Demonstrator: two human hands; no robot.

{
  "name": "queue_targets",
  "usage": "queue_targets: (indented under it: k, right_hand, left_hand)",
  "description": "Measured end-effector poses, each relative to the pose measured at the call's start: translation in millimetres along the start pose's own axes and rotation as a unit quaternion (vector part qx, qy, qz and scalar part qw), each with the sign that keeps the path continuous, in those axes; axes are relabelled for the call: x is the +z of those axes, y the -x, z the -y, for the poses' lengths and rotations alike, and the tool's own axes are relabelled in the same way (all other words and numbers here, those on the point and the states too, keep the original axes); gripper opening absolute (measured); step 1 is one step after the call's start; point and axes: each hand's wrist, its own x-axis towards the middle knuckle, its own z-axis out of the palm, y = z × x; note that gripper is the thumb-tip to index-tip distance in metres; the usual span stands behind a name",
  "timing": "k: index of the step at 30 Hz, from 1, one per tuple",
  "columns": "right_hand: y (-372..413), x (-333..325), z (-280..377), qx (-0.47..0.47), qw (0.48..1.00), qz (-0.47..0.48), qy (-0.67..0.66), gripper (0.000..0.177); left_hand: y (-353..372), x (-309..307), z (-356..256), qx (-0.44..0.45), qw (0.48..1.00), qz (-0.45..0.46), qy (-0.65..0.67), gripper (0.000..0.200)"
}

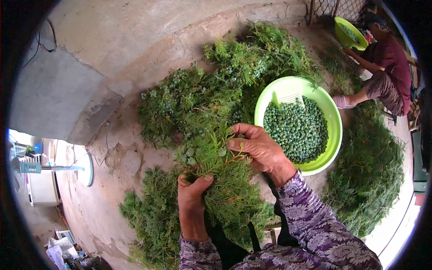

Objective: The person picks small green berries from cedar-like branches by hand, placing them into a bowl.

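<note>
A leafy green sprig with pale green berries is held between my two hands at the middle of the view. My left hand grips its lower left part, thumb on top. The thumb and fingers of my right hand pinch at its upper right side, close to a berry. Just right of my right hand stands a light green basin, holding many green berries. A large heap of berried branches lies beyond my hands.
Another pile of green branches lies at the right, and more foliage at the lower left. A seated person at the upper right is beside a second green basin. A white fan base stands at the left.
</note>
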Motion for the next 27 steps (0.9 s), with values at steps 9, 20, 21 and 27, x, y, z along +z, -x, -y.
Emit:
queue_targets:
  k: [9,20,21,27]
  right_hand:
    - [0.7,-4.2,20.4,-0.130,0.955,-0.191,0.188,0.016]
    - [6.6,7.7,14.6,-0.131,0.960,0.025,0.247,0.022]
    - [6.2,8.7,10.5,-0.131,0.960,0.025,0.247,0.022]
    - [4.4,10.1,3.4,-0.323,0.816,-0.015,0.479,0.032]
  left_hand:
    - [3.3,2.2,0.0,0.008,0.999,-0.038,-0.014,0.021]
    - [-3.9,6.9,1.9,-0.005,0.999,-0.044,0.013,0.016]
    - [-4.3,6.8,3.0,-0.002,0.999,-0.040,0.012,0.017]
    - [-6.3,0.6,9.7,0.023,0.999,-0.021,-0.040,0.023]
